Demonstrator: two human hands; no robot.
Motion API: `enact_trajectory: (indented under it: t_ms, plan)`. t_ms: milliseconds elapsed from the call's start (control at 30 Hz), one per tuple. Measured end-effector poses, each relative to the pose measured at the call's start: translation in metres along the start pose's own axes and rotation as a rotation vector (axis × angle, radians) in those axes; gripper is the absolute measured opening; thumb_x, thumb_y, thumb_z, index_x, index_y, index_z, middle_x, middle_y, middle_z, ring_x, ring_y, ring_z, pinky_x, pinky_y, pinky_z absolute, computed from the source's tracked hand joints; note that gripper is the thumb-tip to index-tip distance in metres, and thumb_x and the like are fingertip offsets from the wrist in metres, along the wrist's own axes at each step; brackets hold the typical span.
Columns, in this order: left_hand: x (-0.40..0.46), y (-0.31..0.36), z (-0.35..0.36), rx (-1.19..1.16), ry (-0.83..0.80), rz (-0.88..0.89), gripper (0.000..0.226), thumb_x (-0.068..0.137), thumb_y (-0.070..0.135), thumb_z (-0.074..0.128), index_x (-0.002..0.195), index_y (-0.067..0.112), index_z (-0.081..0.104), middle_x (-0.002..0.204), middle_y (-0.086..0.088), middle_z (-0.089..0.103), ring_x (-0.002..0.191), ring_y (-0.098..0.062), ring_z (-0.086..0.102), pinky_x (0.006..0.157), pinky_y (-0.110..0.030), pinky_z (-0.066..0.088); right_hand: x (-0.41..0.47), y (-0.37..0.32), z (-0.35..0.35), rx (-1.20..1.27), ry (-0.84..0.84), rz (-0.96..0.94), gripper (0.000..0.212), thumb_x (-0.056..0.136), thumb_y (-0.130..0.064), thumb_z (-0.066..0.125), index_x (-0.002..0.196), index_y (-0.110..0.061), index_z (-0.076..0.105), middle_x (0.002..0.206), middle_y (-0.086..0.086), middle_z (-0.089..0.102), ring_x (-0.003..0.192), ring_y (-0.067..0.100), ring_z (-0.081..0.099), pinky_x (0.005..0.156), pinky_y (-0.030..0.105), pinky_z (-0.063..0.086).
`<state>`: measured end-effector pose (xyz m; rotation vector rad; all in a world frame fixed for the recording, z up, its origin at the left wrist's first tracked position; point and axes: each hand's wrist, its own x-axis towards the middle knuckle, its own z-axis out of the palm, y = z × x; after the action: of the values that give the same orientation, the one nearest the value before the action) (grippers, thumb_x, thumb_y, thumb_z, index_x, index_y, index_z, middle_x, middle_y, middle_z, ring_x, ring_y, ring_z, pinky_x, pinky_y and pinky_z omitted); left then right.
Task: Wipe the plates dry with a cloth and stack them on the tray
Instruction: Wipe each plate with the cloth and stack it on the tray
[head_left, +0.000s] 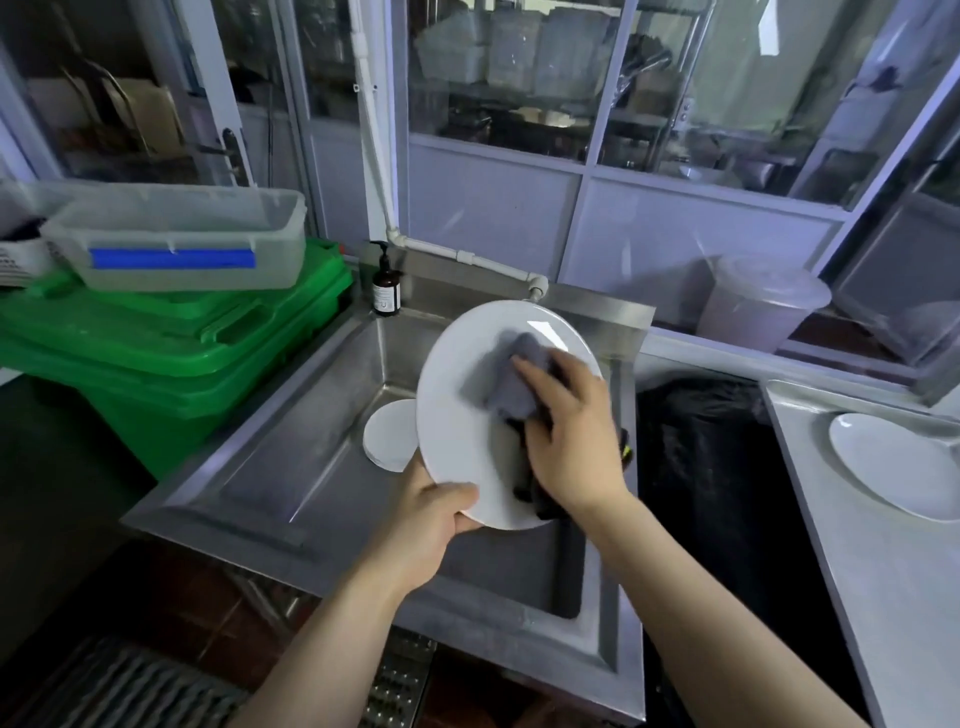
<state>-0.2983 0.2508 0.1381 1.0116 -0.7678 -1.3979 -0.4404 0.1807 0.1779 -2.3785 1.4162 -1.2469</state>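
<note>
1. White and glossy, the plate (467, 410) is held tilted over the steel sink (291, 431), and the left hand (426, 525) has it only at the lower rim, thumb curled over the face with the other fingers hidden behind. A wet rim under so small a grip could slide out, dropping it onto the smaller plates (387, 436) in the basin.
2. Pressing the grey cloth (511, 376) against the face, the right hand (566, 441) lies with fingers fairly straight; whether it grips the dark trailing end of the cloth cannot be told. A hard push opposite the held rim could lever the plate free.
3. Off to the right, well apart, another plate (893, 467) lies on the tray (857, 571). Carrying across the gap over the black bin bag (701, 467) one-handed risks a fumble, and a careless set-down could chip both.
</note>
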Motion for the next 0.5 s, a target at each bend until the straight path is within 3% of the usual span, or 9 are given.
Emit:
enact_trajectory:
  t_ms: [100, 167, 233, 300, 400, 467, 500]
  plan:
    - [0.008, 0.011, -0.019, 0.01, -0.016, -0.012, 0.062, 0.063, 0.003, 0.052, 0.123, 0.02, 0.055, 0.124, -0.007, 0.065, 0.113, -0.027, 0.061, 0.069, -0.035, 0.059, 0.024, 0.007, 0.013, -0.042, 0.11, 0.269, 0.046, 0.086, 0.001, 0.055, 0.129, -0.015, 0.061, 0.135, 0.014, 0.048, 0.116, 0.04, 0.046, 0.1, 0.028, 0.031]
    - [0.016, 0.021, -0.034, 0.033, -0.029, -0.028, 0.065, 0.063, 0.003, 0.052, 0.126, 0.018, 0.054, 0.126, -0.008, 0.064, 0.116, -0.029, 0.06, 0.074, -0.041, 0.059, 0.036, -0.003, 0.025, -0.067, 0.108, 0.308, 0.045, 0.088, -0.001, 0.054, 0.131, -0.015, 0.059, 0.138, 0.012, 0.046, 0.12, 0.038, 0.043, 0.102, 0.029, 0.029]
    - [0.025, 0.034, -0.047, 0.082, -0.033, -0.041, 0.068, 0.062, 0.003, 0.051, 0.129, 0.014, 0.052, 0.125, -0.011, 0.064, 0.115, -0.031, 0.06, 0.084, -0.048, 0.056, 0.047, -0.027, 0.041, -0.049, 0.068, 0.235, 0.047, 0.085, 0.0, 0.056, 0.129, -0.014, 0.06, 0.138, 0.013, 0.047, 0.121, 0.038, 0.044, 0.106, 0.035, 0.032]
    - [0.035, 0.044, -0.059, 0.131, -0.052, -0.056, 0.063, 0.06, 0.0, 0.049, 0.122, 0.009, 0.058, 0.112, -0.014, 0.069, 0.104, -0.029, 0.064, 0.084, -0.048, 0.054, 0.05, -0.06, 0.06, -0.008, -0.038, 0.105, 0.051, 0.08, -0.001, 0.058, 0.129, -0.016, 0.06, 0.138, 0.01, 0.047, 0.12, 0.035, 0.045, 0.105, 0.038, 0.035]
    - [0.05, 0.051, -0.082, 0.168, 0.036, -0.105, 0.018, 0.08, 0.004, 0.053, 0.088, 0.017, 0.061, 0.08, -0.002, 0.067, 0.071, -0.012, 0.067, 0.067, -0.029, 0.054, 0.046, -0.106, 0.087, 0.025, -0.18, -0.113, 0.057, 0.071, -0.011, 0.054, 0.127, -0.019, 0.063, 0.136, 0.008, 0.051, 0.113, 0.032, 0.049, 0.099, 0.037, 0.04]
    - [0.059, 0.051, -0.102, 0.199, 0.091, -0.147, 0.028, 0.097, 0.004, 0.049, 0.079, 0.025, 0.055, 0.071, 0.012, 0.065, 0.065, -0.004, 0.063, 0.061, -0.024, 0.052, 0.047, -0.119, 0.1, 0.01, -0.226, -0.22, 0.058, 0.069, -0.014, 0.047, 0.124, -0.02, 0.065, 0.134, 0.009, 0.053, 0.11, 0.033, 0.052, 0.098, 0.038, 0.042]
    - [0.063, 0.052, -0.109, 0.201, 0.081, -0.152, 0.031, 0.097, 0.001, 0.048, 0.077, 0.022, 0.059, 0.067, 0.012, 0.069, 0.066, -0.006, 0.067, 0.063, -0.027, 0.055, 0.051, -0.12, 0.105, -0.007, -0.225, -0.249, 0.058, 0.07, -0.012, 0.046, 0.124, -0.019, 0.066, 0.133, 0.01, 0.054, 0.109, 0.034, 0.053, 0.097, 0.04, 0.042]
